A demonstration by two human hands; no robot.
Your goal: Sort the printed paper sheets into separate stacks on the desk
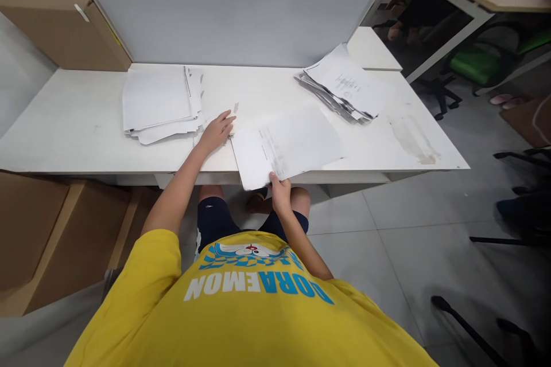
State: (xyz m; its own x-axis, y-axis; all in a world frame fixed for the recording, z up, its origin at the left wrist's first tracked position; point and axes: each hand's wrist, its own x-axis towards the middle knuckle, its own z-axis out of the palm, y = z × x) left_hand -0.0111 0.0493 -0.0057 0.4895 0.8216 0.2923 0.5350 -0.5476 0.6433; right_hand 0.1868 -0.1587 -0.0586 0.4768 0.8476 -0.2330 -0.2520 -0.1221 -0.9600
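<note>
Printed paper (297, 140) lies over the front part of the desk, its near corner sticking out past the edge. My right hand (281, 192) pinches that paper at its near edge, thumb on top. My left hand (218, 131) rests on the desk just left of the paper, fingers stretched out and holding nothing. Beyond my left hand, to the left, is a stack of white paper (157, 97) with uneven edges. A second, fanned-out stack of printed paper (344, 83) sits at the back right.
The white desk (64, 126) backs onto a grey panel (241, 6). A cardboard box (73, 28) stands at its back left corner. More cardboard (86, 235) is below on the left. To the right are a green chair (477, 63) and several dark chair legs.
</note>
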